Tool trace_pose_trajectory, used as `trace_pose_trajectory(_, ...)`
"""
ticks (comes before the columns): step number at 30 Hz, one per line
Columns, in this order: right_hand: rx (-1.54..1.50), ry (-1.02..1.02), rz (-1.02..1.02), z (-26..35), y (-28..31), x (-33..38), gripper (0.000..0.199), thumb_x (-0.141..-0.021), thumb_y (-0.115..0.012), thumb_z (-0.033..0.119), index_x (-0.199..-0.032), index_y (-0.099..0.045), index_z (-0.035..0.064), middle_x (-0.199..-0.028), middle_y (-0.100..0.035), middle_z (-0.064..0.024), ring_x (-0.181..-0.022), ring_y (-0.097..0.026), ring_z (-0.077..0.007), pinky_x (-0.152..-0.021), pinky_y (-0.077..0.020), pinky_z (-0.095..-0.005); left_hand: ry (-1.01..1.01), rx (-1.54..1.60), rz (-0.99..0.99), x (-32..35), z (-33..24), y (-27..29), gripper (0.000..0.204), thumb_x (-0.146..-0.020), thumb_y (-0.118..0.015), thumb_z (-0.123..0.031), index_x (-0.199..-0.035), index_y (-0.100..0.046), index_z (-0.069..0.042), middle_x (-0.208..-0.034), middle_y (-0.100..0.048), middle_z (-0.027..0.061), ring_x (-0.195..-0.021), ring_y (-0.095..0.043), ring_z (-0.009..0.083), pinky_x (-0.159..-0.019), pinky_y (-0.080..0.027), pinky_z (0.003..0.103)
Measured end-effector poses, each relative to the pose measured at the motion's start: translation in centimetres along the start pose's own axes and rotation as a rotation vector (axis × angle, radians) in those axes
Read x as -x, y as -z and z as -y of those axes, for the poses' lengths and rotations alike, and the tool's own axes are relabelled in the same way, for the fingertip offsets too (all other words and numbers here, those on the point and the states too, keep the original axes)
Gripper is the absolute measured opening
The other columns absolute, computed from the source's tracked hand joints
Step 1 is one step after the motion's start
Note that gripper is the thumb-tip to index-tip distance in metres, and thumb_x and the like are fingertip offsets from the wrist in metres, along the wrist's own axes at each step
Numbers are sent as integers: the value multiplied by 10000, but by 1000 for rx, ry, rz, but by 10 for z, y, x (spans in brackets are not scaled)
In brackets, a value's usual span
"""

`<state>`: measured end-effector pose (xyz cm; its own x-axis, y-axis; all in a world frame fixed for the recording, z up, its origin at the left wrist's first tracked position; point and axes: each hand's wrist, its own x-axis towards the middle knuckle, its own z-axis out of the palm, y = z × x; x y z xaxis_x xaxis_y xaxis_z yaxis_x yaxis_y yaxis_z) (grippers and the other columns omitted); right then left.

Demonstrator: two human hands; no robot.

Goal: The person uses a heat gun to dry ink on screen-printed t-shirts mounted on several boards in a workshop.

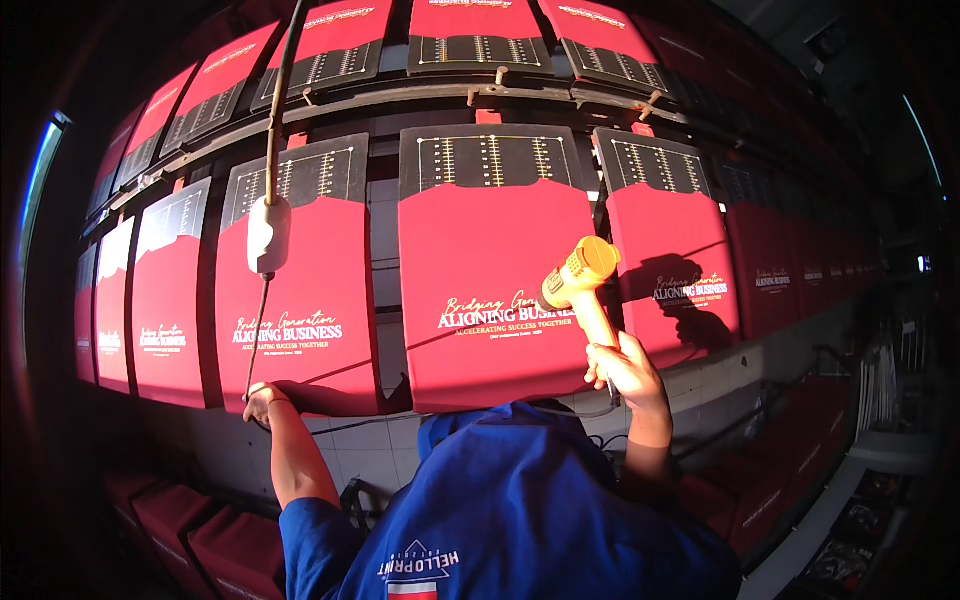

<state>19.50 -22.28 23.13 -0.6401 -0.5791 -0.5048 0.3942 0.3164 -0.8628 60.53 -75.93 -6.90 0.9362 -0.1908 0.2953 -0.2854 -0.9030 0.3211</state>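
Observation:
My right hand (pixel 625 365) grips the handle of a yellow heat gun (pixel 580 275). Its nozzle points at the light printed lettering on the middle red fabric panel (pixel 495 330), which is stretched over a dark board. My left hand (pixel 264 402) is at the lower edge of the neighbouring red panel (pixel 310 350). Its fingers are curled around a thin cord (pixel 257 330) that drops from a white plug connector (pixel 268 235) hanging in front of that panel. My blue shirt (pixel 500 520) fills the lower middle of the view.
Rows of red panels on dark boards curve away to both sides, such as one at right (pixel 670 260), with a second row above (pixel 480 35). A metal rail (pixel 400 100) runs between the rows. Red pieces lie stacked at lower left (pixel 190 530). White tiles (pixel 370 450) sit below the boards.

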Motion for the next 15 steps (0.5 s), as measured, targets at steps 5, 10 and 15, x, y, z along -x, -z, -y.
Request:
trace_pose_trajectory(5, 51, 67, 16, -4, -11, 0, 142, -923, -576, 148, -967, -542, 17, -712, -560, -15, -601, -590, -89, -510, -479, -219, 42, -17, -39, -4, -5, -8, 660, -871, -442, -414, -1322, -311, 51, -902, -634, 310, -895, -631, 468, -750, -485, 601)
trace_pose_trajectory(10, 31, 1, 54, 8, -15, -3, 130, -912, -573, 134, -928, -543, 9, -716, -566, -29, -603, -592, -100, -516, -481, -227, 90, -71, -84, -19, -1, -23, 589, -859, -459, -391, -1244, -345, 40, -872, -638, 298, -872, -638, 456, -724, -489, 593)
trace_pose_trajectory(15, 38, -23, 125, 8, -14, -6, 142, -918, -574, 140, -948, -537, 6, -711, -568, -31, -605, -594, -99, -519, -482, -228, 24, -7, -63, -2, 1, -5, 611, -858, -461, -380, -1255, -328, 64, -873, -634, 308, -874, -634, 472, -735, -484, 606)
